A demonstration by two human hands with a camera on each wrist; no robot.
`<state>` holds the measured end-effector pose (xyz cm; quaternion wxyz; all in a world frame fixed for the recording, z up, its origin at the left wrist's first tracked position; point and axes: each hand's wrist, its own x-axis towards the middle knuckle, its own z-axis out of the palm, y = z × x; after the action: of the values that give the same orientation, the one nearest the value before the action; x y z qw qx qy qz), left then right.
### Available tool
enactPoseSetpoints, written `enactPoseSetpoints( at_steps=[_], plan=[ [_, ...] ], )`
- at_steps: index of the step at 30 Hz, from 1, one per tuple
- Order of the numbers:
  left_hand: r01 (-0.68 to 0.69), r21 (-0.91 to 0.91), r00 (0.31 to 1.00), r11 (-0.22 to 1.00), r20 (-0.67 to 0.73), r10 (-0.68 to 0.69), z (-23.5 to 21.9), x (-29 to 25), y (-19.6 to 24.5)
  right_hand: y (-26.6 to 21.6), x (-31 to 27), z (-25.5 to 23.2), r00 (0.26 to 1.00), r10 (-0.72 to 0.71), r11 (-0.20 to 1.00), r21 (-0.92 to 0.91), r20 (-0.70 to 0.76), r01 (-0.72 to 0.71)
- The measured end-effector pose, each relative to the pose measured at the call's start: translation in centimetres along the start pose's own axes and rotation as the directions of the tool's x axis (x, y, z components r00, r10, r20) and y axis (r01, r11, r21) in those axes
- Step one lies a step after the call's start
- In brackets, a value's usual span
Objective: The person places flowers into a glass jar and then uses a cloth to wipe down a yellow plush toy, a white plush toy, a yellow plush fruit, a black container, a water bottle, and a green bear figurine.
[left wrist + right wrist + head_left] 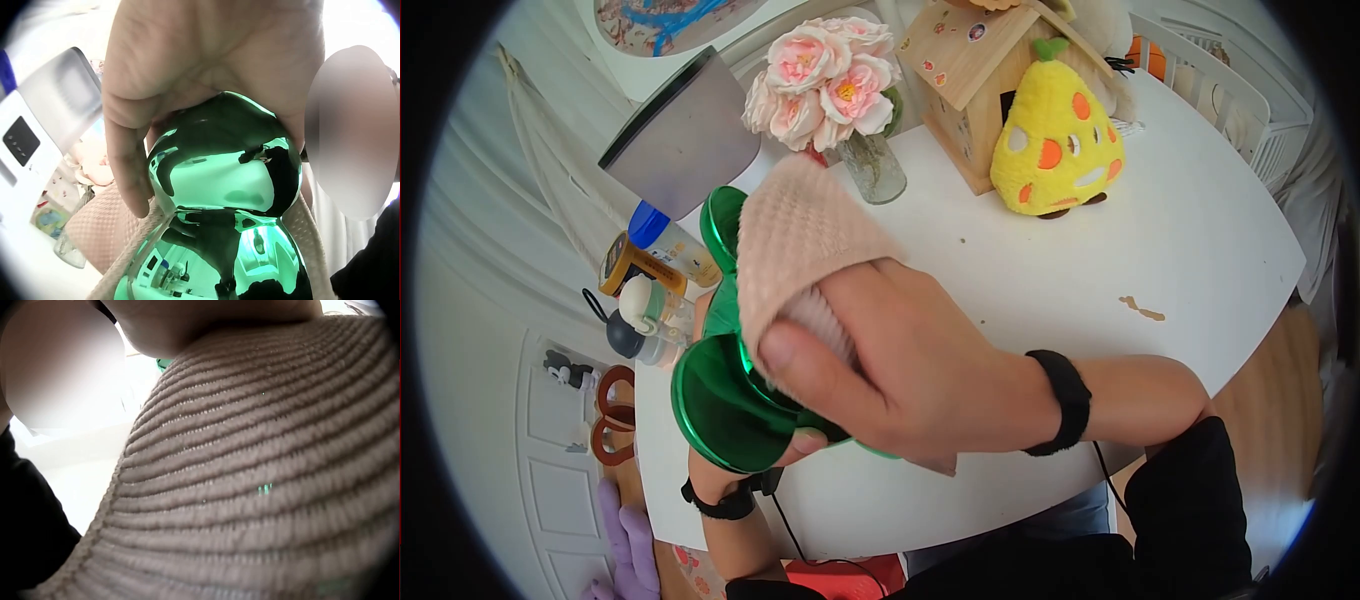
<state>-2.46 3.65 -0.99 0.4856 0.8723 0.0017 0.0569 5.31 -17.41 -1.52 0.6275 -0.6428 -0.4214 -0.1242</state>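
A pink waffle-textured cloth [800, 220] is gripped by my right hand [930, 360], with the thumb and fingers bunching it. It lies against a shiny green ornament [735, 400] with rounded lobes, held above the table. From the far side and beneath, my left hand [212, 56] holds the ornament, its fingers curved over one bulging end in the left wrist view. In the head view, the cloth and right hand hide much of the ornament. Ribbed cloth [262, 462] fills most of the right wrist view.
On the white table [1020, 300], a glass vase of pink flowers [875, 170] stands behind the hands. Farther right are a wooden house [960, 100] and a yellow pear plush [1060, 150]. Several bottles, one blue-capped [670, 245], line the left edge. A brown scrap [1142, 308] lies right.
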Motion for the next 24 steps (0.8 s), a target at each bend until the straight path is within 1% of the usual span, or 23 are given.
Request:
enactPoseSetpoints(
  at_steps=[1, 2, 3, 4, 5, 6, 7, 8, 9, 11, 12, 13, 15, 16, 17, 18, 19, 21, 22, 23, 24],
  plan=[
    [-0.002, 0.001, 1.000, 1.000, 0.005, 0.002, -0.3, -0.9, -0.7, 0.3, 0.2, 0.0, 0.998, 0.014, 0.996, 0.087, -0.058, -0.009],
    [0.061, -0.006, 0.998, 0.998, 0.010, -0.061, -0.6, -1.5, -1.5, 0.6, 0.3, 0.1, 0.998, 0.015, 0.996, 0.086, -0.064, -0.010],
    [0.123, -0.013, 0.992, 0.992, 0.014, -0.123, -0.7, -1.6, -1.9, 0.8, 0.4, 0.1, 0.991, 0.104, 0.979, 0.187, -0.088, -0.087],
    [0.030, -0.100, 1.000, 0.995, 0.009, -0.030, -0.3, -0.9, -0.9, 1.2, 0.6, 0.2, 0.976, 0.193, 0.945, 0.288, -0.103, -0.157],
    [0.028, -0.095, 1.000, 0.995, 0.012, -0.027, -0.3, -0.9, -1.0, 1.9, 0.7, 0.4, 0.975, 0.192, 0.945, 0.289, -0.110, -0.154],
    [0.016, -0.103, 1.000, 0.995, 0.008, -0.015, -0.4, -1.0, -1.5, 2.8, 0.8, 0.7, 0.932, 0.360, 0.818, 0.495, -0.045, -0.292],
    [0.006, -0.113, 1.000, 0.994, 0.004, -0.006, -0.5, -1.2, -2.2, 3.8, 0.7, 1.0, 0.864, 0.500, 0.628, 0.664, 0.056, -0.407],
    [-0.016, -0.034, 0.999, 0.999, 0.031, 0.017, -1.1, -1.0, -3.1, 4.5, 0.5, 1.1, 0.909, 0.416, 0.755, 0.571, -0.037, -0.322],
    [-0.015, -0.032, 0.999, 0.999, 0.035, 0.016, -1.4, -0.9, -3.7, 5.1, 0.2, 1.4, 0.907, 0.419, 0.754, 0.573, -0.040, -0.323],
    [0.105, -0.159, 0.989, 0.982, 0.120, -0.087, -1.9, -0.9, -4.2, 5.5, -0.2, 2.1, 0.926, 0.310, 0.876, 0.443, -0.214, -0.191],
    [-0.090, -0.139, 0.978, 0.986, 0.174, 0.114, -2.4, -0.8, -5.5, 5.2, -0.5, 2.2, 0.927, 0.310, 0.876, 0.443, -0.213, -0.191],
    [-0.091, -0.138, 0.978, 0.986, 0.172, 0.114, -1.9, -0.9, -4.8, 4.4, -0.9, 2.4, 0.933, 0.283, 0.894, 0.412, -0.222, -0.173],
    [-0.115, -0.236, 0.993, 0.965, -0.045, 0.107, -0.4, -0.7, -2.6, 2.5, -1.6, 2.4, 0.946, 0.219, 0.929, 0.347, -0.238, -0.128],
    [-0.122, -0.235, 0.992, 0.964, -0.053, 0.112, -0.5, -0.5, -2.3, 1.8, -1.9, 2.3, 0.953, 0.185, 0.944, 0.313, -0.240, -0.104],
    [-0.063, -0.252, 0.998, 0.966, -0.019, 0.060, -0.6, -0.5, -2.2, 1.5, -2.1, 2.1, 0.959, 0.152, 0.957, 0.278, -0.239, -0.083],
    [0.001, -0.268, 1.000, 0.963, 0.017, 0.004, -0.5, -0.5, -2.1, 1.8, -2.2, 1.7, 0.980, -0.025, 0.996, 0.078, -0.195, 0.041],
    [0.001, -0.271, 1.000, 0.962, 0.009, 0.001, -0.2, -0.3, -2.0, 1.9, -2.2, 1.8, 0.982, -0.026, 0.996, 0.080, -0.186, 0.042],
    [-0.135, -0.325, 0.990, 0.936, -0.075, 0.116, 1.0, 0.8, -1.3, 2.1, -2.0, 2.1, 0.969, -0.215, 0.976, -0.069, -0.124, 0.208],
    [-0.207, -0.229, 0.974, 0.951, -0.139, 0.178, 1.3, 1.1, -1.0, 2.4, -2.2, 1.9, 0.974, -0.227, 0.962, -0.166, -0.028, 0.219],
    [-0.208, -0.229, 0.973, 0.951, -0.144, 0.178, 1.6, 1.4, -0.7, 2.7, -2.2, 2.0, 0.973, -0.229, 0.961, -0.164, -0.024, 0.222],
    [-0.218, -0.186, 0.964, 0.958, -0.196, 0.181, 1.9, 1.7, -0.6, 3.0, -2.1, 2.1, 0.947, -0.319, 0.928, -0.213, -0.025, 0.307]
  ],
)
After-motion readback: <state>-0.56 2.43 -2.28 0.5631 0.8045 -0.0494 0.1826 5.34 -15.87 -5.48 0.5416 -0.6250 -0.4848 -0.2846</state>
